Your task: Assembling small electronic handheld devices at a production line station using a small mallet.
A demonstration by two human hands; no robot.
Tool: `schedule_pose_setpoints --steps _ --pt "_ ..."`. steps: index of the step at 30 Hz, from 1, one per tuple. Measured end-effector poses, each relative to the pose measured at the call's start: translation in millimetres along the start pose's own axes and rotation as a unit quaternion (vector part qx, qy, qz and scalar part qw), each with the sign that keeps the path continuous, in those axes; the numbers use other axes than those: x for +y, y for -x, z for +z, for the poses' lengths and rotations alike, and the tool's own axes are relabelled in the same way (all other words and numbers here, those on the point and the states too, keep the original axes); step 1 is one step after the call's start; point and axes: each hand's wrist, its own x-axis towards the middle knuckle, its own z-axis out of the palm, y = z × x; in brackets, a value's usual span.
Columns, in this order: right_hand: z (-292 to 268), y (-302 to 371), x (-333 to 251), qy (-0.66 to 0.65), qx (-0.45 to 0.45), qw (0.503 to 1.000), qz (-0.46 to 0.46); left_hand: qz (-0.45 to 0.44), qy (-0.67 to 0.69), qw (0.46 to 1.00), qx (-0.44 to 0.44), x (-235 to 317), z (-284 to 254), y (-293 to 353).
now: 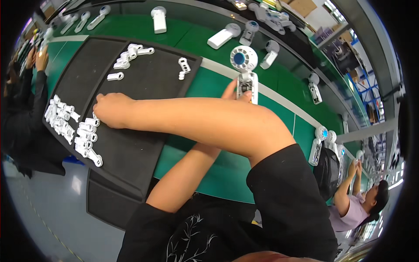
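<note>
The fan (243, 59) stands head up over the green bench (206, 89), its round white face carrying a blue centre, its handle open with inner parts showing. The left hand (230, 90) has it by that handle, fingers curled around and the thumb across the front.

Take the fan as the middle of the dial. The right arm lies across over the left, and at about half past eight is the right hand (114, 110), fingers bent down over the black tray (150, 81). A white piece just shows under its fingers; from where I stand I can't tell whether it is gripped.

The near pieces (88, 126) crowd together at eight o'clock, with another heap (64, 115) just beyond them, past the tray's ridge. At nine o'clock, in the tray, lie a small pile (126, 56) and, closer in, a couple of loose bits (184, 65).

More white fans lie along the bench: one (159, 21) at ten o'clock, another (222, 37) at eleven, one (270, 56) at two, one (314, 91) between three and four. A black bag (327, 171) sits toward five, and past it a person in a pale top (351, 212) has both hands raised. Far out at nine, someone in black (27, 113) is by the bench.
</note>
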Motion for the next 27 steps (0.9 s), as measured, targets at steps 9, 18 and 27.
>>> schedule_pose_setpoints --steps 9,18,27 --pt "-7.7 30.7 4.0 0.067 -0.027 0.997 -0.01 -0.03 -0.043 0.998 0.022 13.4 2.5 0.1" --pt "-77.8 121.8 -2.5 -0.09 0.169 0.981 -0.012 0.067 -0.141 0.987 0.031 4.8 -8.5 -2.4" --pt "-146.6 305.6 23.8 -0.384 0.422 0.795 0.208 0.12 -0.107 0.987 0.023 2.5 15.3 5.4"
